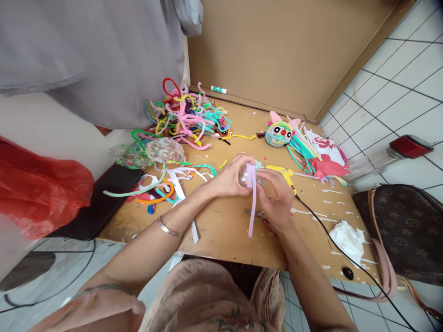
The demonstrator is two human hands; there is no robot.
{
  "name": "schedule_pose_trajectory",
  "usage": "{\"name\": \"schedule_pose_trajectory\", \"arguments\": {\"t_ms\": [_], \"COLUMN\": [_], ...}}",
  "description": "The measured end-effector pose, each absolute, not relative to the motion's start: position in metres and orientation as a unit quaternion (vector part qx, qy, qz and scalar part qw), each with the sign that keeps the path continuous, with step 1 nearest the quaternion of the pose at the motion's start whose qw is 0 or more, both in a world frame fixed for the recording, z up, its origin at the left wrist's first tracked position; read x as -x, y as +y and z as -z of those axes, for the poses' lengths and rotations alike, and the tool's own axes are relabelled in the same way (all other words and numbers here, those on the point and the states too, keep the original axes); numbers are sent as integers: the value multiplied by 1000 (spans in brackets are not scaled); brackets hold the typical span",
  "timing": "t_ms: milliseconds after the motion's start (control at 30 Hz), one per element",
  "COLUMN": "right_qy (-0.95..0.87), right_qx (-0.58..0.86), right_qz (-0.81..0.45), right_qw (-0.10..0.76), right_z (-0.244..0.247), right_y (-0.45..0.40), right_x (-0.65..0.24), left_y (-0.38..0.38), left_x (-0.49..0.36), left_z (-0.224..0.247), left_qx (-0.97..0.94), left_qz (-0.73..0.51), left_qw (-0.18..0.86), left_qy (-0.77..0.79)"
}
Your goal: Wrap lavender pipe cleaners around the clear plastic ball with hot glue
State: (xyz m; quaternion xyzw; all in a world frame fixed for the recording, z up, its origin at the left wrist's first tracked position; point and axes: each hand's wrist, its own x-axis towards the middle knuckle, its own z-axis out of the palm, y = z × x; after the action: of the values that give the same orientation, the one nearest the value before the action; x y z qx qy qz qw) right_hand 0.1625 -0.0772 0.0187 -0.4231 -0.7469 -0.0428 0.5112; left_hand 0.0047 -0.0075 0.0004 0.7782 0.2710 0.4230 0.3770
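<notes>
My left hand [228,179] is closed around one side of a clear plastic ball [243,177], held above the table. Lilac pipe cleaners [254,198] lie across the ball, and one long end hangs down from it. On the ball's other side, the thumb and fingers of my right hand [278,197] pinch it; exactly what lies under those fingertips is partly hidden. A yellow glue gun [283,171] rests just beyond my right hand. Beneath that hand, a tool with red handles [268,226] is mostly covered.
A heap of colourful pipe cleaners [187,113] occupies the back left. At the back right sits a decorated ball with a face [278,133]. The glue gun's black cord [321,223] runs past a crumpled tissue [348,240] and a brown handbag [404,226]. A glue stick tube [218,90] lies behind.
</notes>
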Motion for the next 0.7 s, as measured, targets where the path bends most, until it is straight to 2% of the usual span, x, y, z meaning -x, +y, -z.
{"name": "schedule_pose_trajectory", "arguments": {"t_ms": [233, 467, 533, 700], "right_qy": [-710, -585, -563, -540], "right_qx": [460, 589, 652, 806], "right_qz": [44, 75, 85, 111], "right_qw": [531, 553, 500, 216], "right_z": [-21, -12, -7, 2], "right_y": [-78, -54, -47, -42], "right_x": [-164, -214, -231, -236], "left_y": [-7, -5, -5, -4], "left_x": [-4, 0, 1, 3], "left_z": [2, -8, -11, -15], "left_qx": [-695, -663, -648, -629], "left_qz": [-413, -402, -396, -385], "left_qw": [512, 545, 565, 593], "left_qy": [290, 319, 321, 324]}}
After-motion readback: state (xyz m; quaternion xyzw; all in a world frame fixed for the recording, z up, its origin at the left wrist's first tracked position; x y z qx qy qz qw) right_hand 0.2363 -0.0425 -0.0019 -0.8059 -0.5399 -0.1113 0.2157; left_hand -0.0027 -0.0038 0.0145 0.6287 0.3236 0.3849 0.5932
